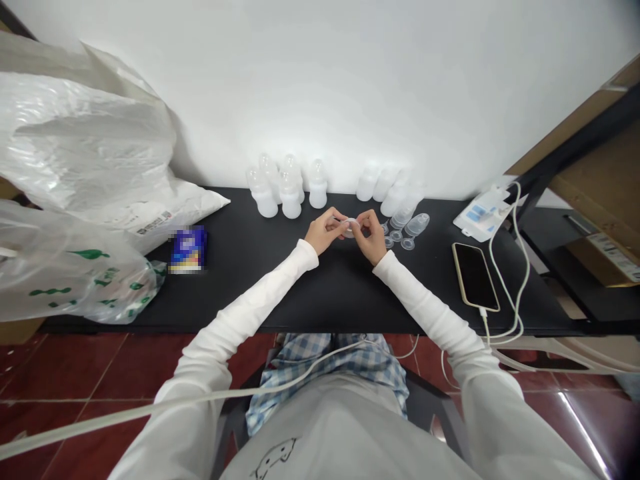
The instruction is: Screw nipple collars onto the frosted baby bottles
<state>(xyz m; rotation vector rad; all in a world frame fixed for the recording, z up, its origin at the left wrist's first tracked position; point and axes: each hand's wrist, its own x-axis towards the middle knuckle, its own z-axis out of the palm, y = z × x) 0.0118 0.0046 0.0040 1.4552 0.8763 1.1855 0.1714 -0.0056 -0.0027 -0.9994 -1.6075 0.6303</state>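
**Small round, whitish translucent plastic piece (pixel 351 227) held between both hands**

My left hand (pixel 323 231) and right hand (pixel 371 240) meet above the black flat tabletop (pixel 320 293). Fingertips on both sides are pinched on the piece, left hand at its left edge, right at its right; neither is nearer. Fingers partly cover it, so I cannot tell a long axis. Small clear plastic domed caps (pixel 417 225) lie just right of my right hand. White bottles with clear domed tops (pixel 291 198) stand beyond my left hand.
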